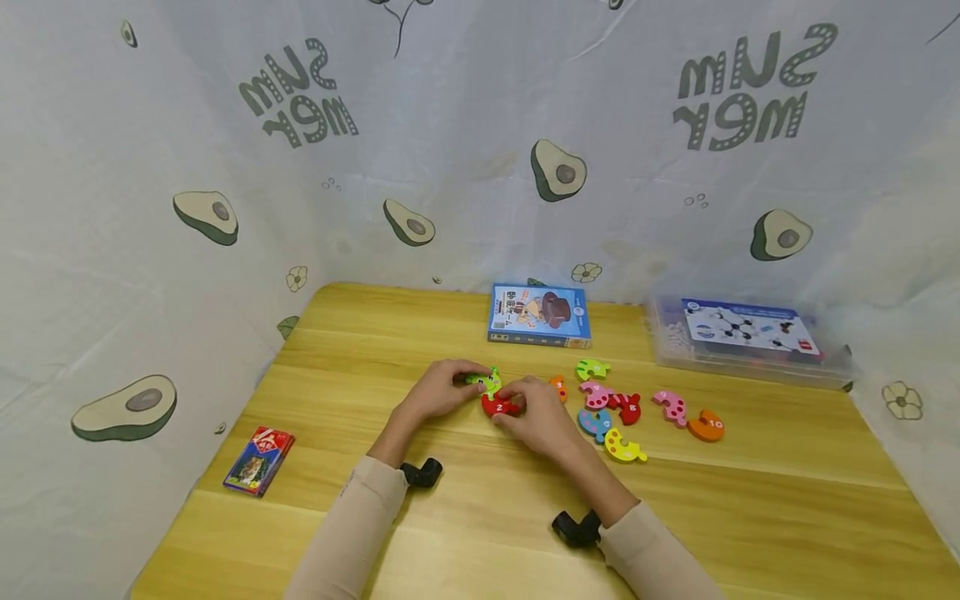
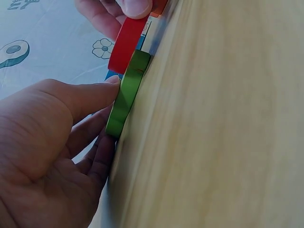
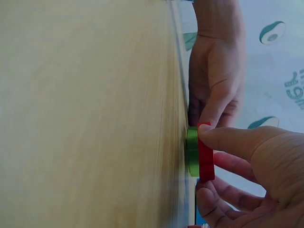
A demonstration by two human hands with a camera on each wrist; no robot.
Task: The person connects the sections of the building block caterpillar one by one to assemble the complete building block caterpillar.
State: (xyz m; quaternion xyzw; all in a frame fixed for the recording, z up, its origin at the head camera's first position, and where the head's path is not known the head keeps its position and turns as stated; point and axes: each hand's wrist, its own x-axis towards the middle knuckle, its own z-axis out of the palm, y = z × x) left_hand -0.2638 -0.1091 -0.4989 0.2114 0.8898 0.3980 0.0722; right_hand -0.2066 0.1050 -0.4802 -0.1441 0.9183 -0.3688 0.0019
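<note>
On the wooden table, my left hand (image 1: pixel 437 392) pinches a green wooden puzzle piece (image 1: pixel 489 382) with a face on it, thumb and fingers at its edge. My right hand (image 1: pixel 546 418) pinches a red puzzle piece (image 1: pixel 495 407) marked 2, on the near side of the green one. In the left wrist view the red piece (image 2: pixel 127 45) is raised a little above the level of the green piece (image 2: pixel 128 95). From the right wrist, the red piece (image 3: pixel 206 154) overlaps the green piece (image 3: pixel 192 152). An orange piece (image 1: pixel 558 387) lies just beyond my right hand.
Several more coloured, numbered pieces lie to the right, among them a yellow piece (image 1: pixel 624 447) and an orange 10 (image 1: pixel 707 426). A blue box (image 1: pixel 540 315) and a clear plastic case (image 1: pixel 750 333) stand at the back. A card pack (image 1: pixel 259 461) lies at left.
</note>
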